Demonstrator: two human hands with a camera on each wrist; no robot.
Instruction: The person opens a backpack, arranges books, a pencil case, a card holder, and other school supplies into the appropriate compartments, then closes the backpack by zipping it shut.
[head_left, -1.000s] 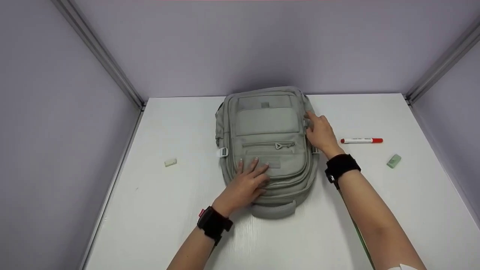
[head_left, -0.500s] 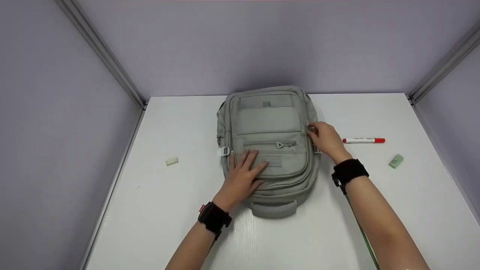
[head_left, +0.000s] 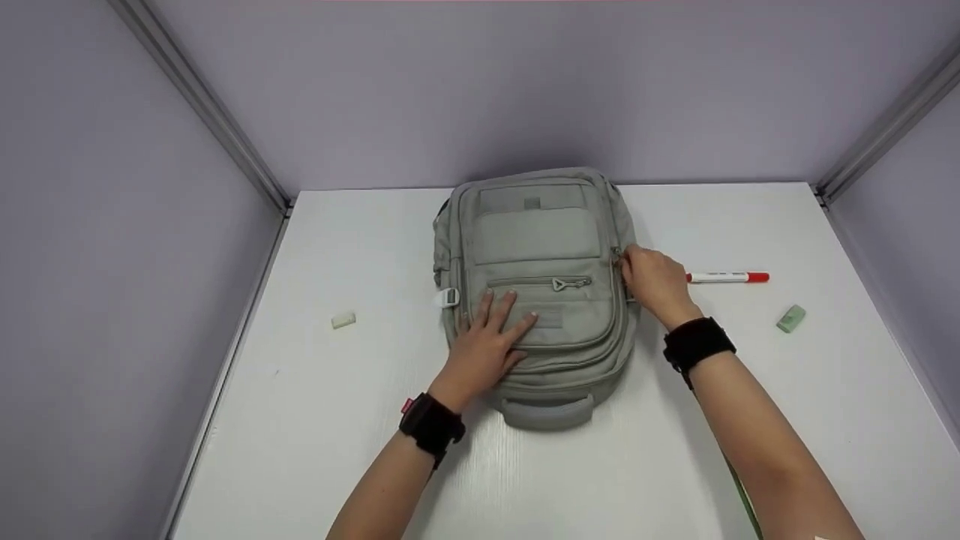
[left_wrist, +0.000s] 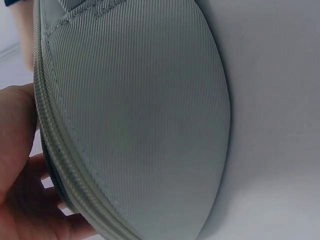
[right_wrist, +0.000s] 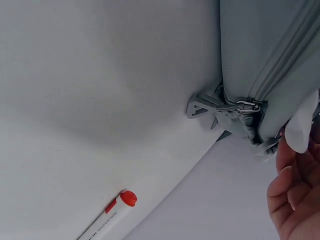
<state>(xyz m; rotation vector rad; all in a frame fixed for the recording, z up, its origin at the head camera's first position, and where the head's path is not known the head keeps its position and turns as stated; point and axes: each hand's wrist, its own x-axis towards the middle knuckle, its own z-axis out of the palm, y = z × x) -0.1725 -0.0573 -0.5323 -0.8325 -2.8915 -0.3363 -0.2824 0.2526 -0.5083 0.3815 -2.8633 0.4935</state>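
Note:
A grey-green backpack [head_left: 536, 240] lies front side up on the white table, its top handle [head_left: 547, 414] toward me. My left hand [head_left: 484, 352] rests spread on the lower front of the backpack; the left wrist view shows its fingers [left_wrist: 37, 210] beside the zipped rim. At the right edge, my right hand [head_left: 658, 283] has its fingers curled and pinches a zipper pull along the side zipper. A pale rounded tab [right_wrist: 299, 127] shows at these fingertips in the right wrist view. The pinch itself is partly hidden.
A white marker with red ends [head_left: 727, 277] lies right of the backpack, its left tip close behind my right hand. Farther right is a green eraser [head_left: 790, 319]. A small whitish eraser-like block [head_left: 343, 321] lies to the left. Walls border the table's back and sides.
My right hand has slid a little down the backpack's right edge, and its fingers have curled in. The left hand has shifted slightly with its fingers still spread.

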